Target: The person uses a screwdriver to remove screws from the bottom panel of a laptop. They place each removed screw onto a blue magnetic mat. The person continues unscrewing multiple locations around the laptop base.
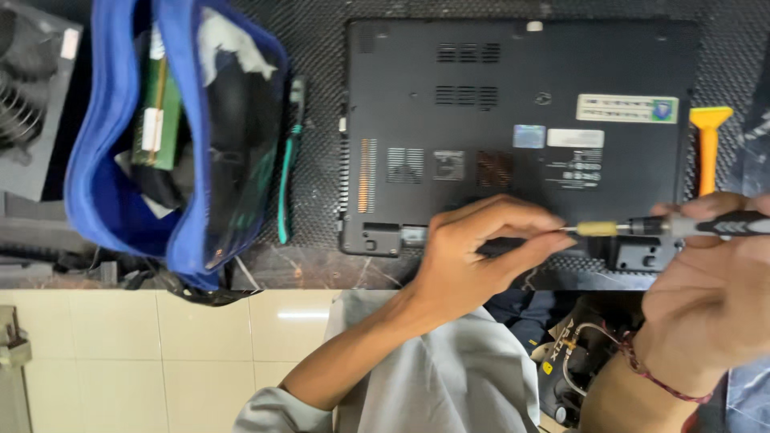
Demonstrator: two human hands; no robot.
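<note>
The right hand (706, 297) grasps a black-handled screwdriver with a yellow collar (666, 227), lying level over the near edge of the upturned black plastic laptop (513, 104) on the counter (313, 48). The left hand (473, 248) seems to pinch its thin metal tip; a blue fabric pouch (172, 136) lies well to the left.

A black laptop (513, 120) lies bottom-up on the dark textured mat, vents and labels showing. A screwdriver (674, 227) with a black-and-grey handle and yellow collar lies level over its near edge; the tip seems pinched between fingers, partly hidden.
</note>
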